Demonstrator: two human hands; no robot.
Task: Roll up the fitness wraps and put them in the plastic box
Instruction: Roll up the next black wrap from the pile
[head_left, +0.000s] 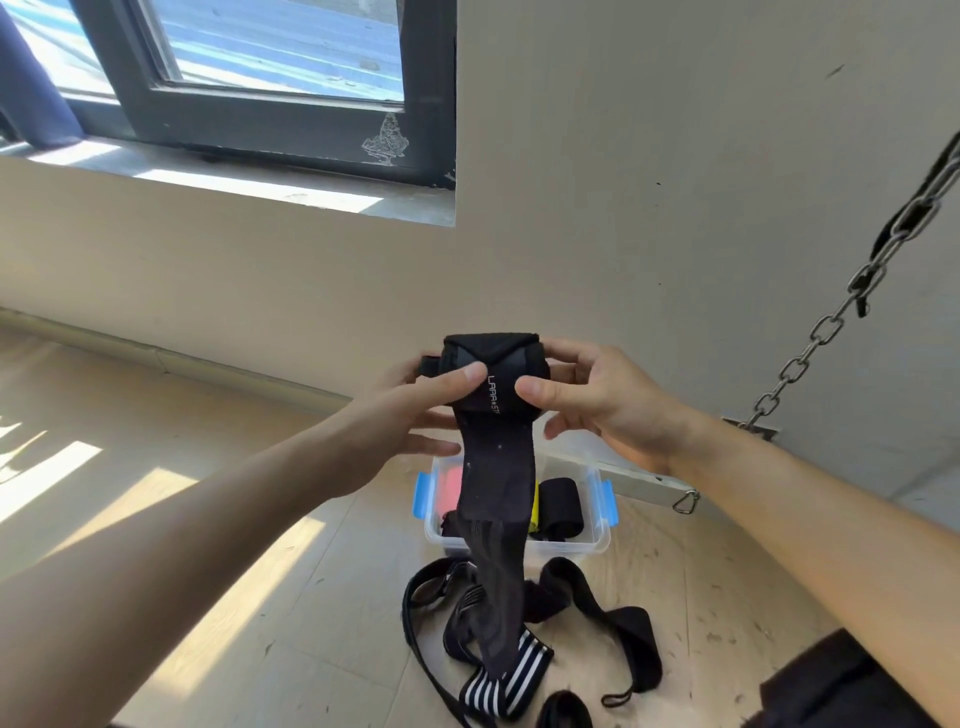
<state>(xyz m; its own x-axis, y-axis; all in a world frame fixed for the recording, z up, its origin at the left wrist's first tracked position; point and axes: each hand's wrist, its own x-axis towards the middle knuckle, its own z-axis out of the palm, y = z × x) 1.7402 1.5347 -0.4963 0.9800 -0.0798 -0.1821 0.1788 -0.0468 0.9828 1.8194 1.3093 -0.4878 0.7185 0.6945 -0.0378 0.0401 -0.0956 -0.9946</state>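
Wrap, black and partly rolled, sits between the two hands, raised in front of the wall. The left hand grips the roll from its left side, thumb pressed on the front face beside the white lettering, the other fingers curled behind and under it. The right hand grips it from the right in the same way, thumb on the front and fingers curled round the far end. The two thumb tips lie close together on the roll, with the lettering between them. From under the thumbs the loose tail of the wrap hangs straight down, passing in front of the box and reaching the floor.

The box stands on the floor below the hands, open, clear-walled, with blue clips on its left and right sides. Inside it, below the right hand, lies a black roll; a yellow piece shows just beside the hanging tail, and a pink piece lies below the left hand.

Nearer than the box, more wraps lie loose on the floor: a striped wrap in black and white where the tail ends, a plain black band to its right, and a thin strap to its left.

A chain runs up to the right of the right hand. A window is high above the left hand.
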